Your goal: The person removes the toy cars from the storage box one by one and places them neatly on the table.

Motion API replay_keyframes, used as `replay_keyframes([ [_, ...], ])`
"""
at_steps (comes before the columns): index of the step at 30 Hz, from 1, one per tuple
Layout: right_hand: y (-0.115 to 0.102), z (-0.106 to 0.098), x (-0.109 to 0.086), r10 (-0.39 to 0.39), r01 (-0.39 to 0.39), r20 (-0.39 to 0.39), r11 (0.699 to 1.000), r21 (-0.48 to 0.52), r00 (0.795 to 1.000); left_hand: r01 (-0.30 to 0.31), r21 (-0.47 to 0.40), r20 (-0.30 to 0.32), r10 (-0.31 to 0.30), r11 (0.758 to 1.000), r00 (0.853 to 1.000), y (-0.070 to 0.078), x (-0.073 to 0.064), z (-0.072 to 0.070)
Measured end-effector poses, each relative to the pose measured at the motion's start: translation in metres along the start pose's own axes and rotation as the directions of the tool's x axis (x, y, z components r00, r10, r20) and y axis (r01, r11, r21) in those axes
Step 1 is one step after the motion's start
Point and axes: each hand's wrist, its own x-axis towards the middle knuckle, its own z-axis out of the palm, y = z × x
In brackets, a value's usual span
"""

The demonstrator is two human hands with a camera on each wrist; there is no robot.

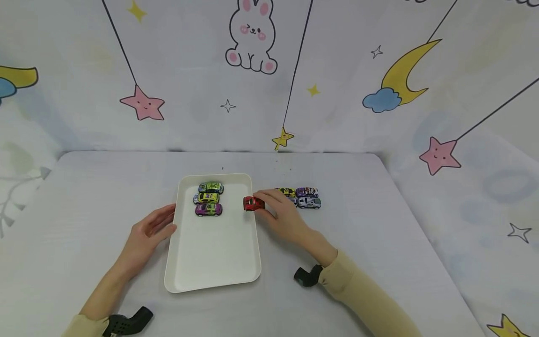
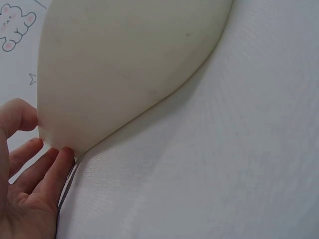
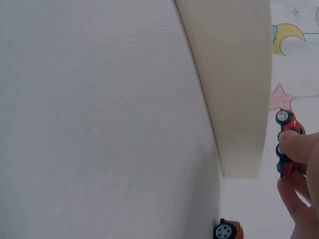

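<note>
A red toy car [image 1: 251, 203] is pinched between the thumb and fingers of my right hand [image 1: 284, 216], over the right rim of the white tray [image 1: 214, 252]. In the right wrist view the red car [image 3: 290, 124] is held above the tray's wall. My left hand [image 1: 145, 236] touches the tray's left side with its fingertips, and the left wrist view shows its fingers [image 2: 59, 174] against the outer wall. Inside the tray stand a green toy car [image 1: 211, 187], a yellow toy car [image 1: 206, 198] and a purple toy car [image 1: 208, 209], one below another.
Right of the tray, behind my right hand, are a yellow-black toy car [image 1: 287, 192], a purple-white one [image 1: 307, 192], a silver one [image 1: 309, 202] and another mostly hidden one. An orange-red car [image 3: 229, 230] shows partly in the right wrist view. A white cloth [image 1: 358, 224] covers the table.
</note>
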Motion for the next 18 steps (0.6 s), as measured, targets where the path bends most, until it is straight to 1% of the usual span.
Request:
replay_keyframes([
  [6, 0.008, -0.015, -0.017, 0.026, -0.026, -0.033, 1.000, 0.011, 0.999, 0.002, 0.000, 0.002, -0.002, 1.000, 1.000, 0.000, 0.000, 0.000],
  [13, 0.020, -0.030, -0.039, 0.067, -0.069, -0.049, 0.997, -0.037, 0.997, -0.006, 0.015, -0.001, 0.006, 1.000, 1.000, 0.000, 0.000, 0.001],
  [18, 0.027, -0.039, -0.050, 0.079, -0.082, -0.052, 0.995, -0.052, 0.995, -0.007, 0.029, -0.003, 0.007, 1.000, 1.000, 0.000, 0.000, 0.001],
])
